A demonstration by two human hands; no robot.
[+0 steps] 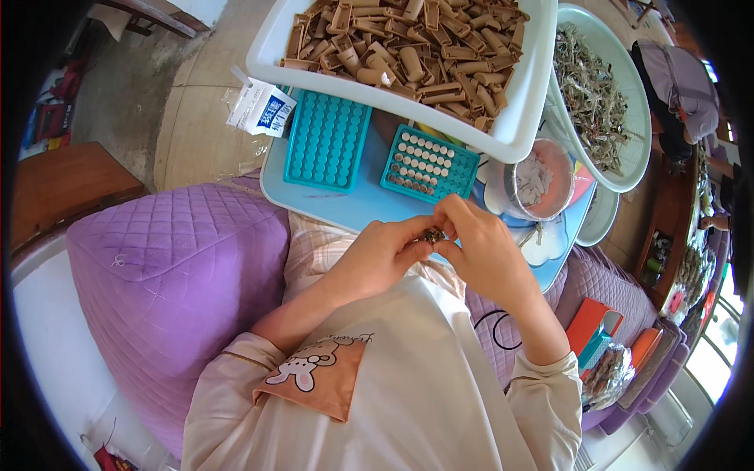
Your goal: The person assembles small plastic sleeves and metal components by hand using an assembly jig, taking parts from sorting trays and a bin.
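Just above my lap, both hands meet around a small dark brown-and-gold piece (432,235), mostly hidden by the fingers. My left hand (390,255) pinches it between thumb and fingers. From the other side, my right hand (481,247) closes on it with bent fingers and thumb. Beyond the hands is a teal tray (465,163) with rows of small white discs and some darker brown ones along its near left part; its right cells hold none. Left of it lies a second teal tray (327,145) with round cells and no discs showing.
A white tub (377,93) of brown plastic pieces stands over the light blue table's (369,208) far side. Right are a clear round container (561,188) with white pieces and a pale green basin (646,153) of tangled bits. A purple quilted cushion (181,267) sits left.
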